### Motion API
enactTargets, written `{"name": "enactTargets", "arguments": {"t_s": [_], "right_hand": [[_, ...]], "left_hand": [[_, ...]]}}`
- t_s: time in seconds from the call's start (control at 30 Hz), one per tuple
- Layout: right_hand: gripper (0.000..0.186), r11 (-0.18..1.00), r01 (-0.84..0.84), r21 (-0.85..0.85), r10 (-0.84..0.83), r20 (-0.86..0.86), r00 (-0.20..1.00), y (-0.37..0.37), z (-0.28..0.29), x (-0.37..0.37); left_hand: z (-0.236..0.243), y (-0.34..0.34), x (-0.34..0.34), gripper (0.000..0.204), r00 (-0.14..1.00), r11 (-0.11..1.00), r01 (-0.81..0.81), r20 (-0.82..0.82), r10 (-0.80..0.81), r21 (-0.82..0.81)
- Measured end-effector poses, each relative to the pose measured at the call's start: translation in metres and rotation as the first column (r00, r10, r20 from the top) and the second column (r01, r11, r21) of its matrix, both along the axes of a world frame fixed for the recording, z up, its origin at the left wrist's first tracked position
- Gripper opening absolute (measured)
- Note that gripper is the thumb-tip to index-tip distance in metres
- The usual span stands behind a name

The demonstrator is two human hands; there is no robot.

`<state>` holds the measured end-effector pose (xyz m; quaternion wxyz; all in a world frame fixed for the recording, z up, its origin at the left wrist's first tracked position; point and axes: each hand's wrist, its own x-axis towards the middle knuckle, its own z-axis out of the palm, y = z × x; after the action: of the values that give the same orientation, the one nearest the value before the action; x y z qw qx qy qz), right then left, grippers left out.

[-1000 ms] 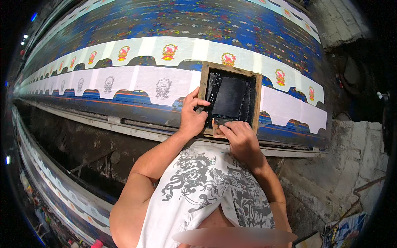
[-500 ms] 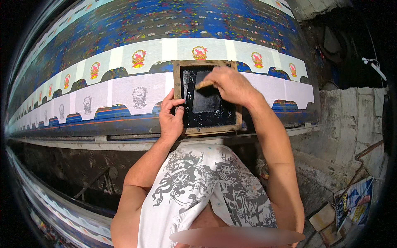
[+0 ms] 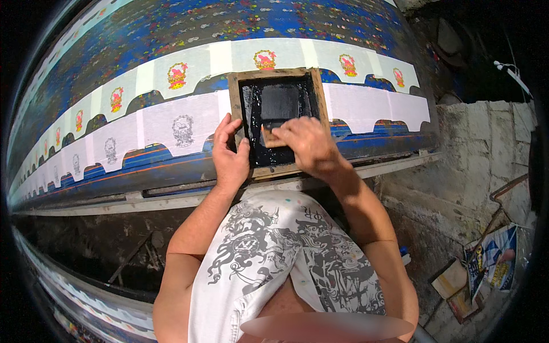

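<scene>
A wooden-framed printing screen (image 3: 322, 106) lies on the long table, its mesh wet with black ink and a paler rectangle in the upper middle. My right hand (image 3: 310, 146) is closed on a small wooden squeegee (image 3: 273, 138), which sits low on the mesh, near the frame's closest side. At the screen's left side my left hand (image 3: 231, 155) holds the frame, fingers bent against its edge and the thumb lying on the wood. White cloth (image 3: 153, 134) with dark line prints runs left from the screen, and its blank part (image 3: 394, 108) continues to the right.
Beyond it lies a strip of white cloth (image 3: 200, 68) with red and yellow prints. The table's far surface (image 3: 229, 28) is blue and paint-spotted. A pale rail (image 3: 171, 204) edges the near side. At right stand a block wall (image 3: 474, 137) and a printed sheet (image 3: 494, 260).
My right hand has drawn the squeegee from the upper part of the mesh toward me. My left hand's fingers have shifted back from the mesh onto the frame's edge. The view has shifted slightly.
</scene>
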<state>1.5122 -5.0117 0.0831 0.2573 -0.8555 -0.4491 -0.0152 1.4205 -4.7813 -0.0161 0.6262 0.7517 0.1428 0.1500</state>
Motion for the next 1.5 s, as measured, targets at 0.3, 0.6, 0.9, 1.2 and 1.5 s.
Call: {"name": "enactTargets", "arguments": {"t_s": [0.3, 0.6, 0.9, 1.2, 1.5], "right_hand": [[0.039, 0.996, 0.016, 0.086, -0.007, -0.100, 0.995, -0.024, 0.004, -0.066], [0.038, 0.753, 0.585, 0.302, -0.493, -0.331, 0.805, -0.100, -0.030, -0.074], [0.038, 0.661, 0.631, 0.405, -0.488, -0.407, 0.772, -0.234, -0.050, -0.050], [0.038, 0.739, 0.586, 0.332, -0.467, -0.374, 0.801, -0.325, -0.039, -0.021], [0.053, 0.995, 0.023, 0.093, -0.017, -0.062, 0.998, -0.302, -0.006, -0.008]], "left_hand": [[0.015, -0.005, -0.001, 0.057, 0.998, 0.968, 0.045, -0.044, -0.035, 0.245], [0.020, -0.028, 0.008, 0.050, 0.999, 0.999, -0.033, 0.031, 0.032, 0.026], [0.017, -0.169, 0.053, 0.043, 0.986, 0.993, 0.001, 0.168, -0.021, 0.119], [0.015, -0.258, 0.073, 0.045, 0.993, 0.991, -0.047, 0.118, 0.033, 0.126], [0.008, -0.262, 0.073, 0.042, 0.999, 0.993, -0.048, 0.022, 0.046, 0.105]]}}
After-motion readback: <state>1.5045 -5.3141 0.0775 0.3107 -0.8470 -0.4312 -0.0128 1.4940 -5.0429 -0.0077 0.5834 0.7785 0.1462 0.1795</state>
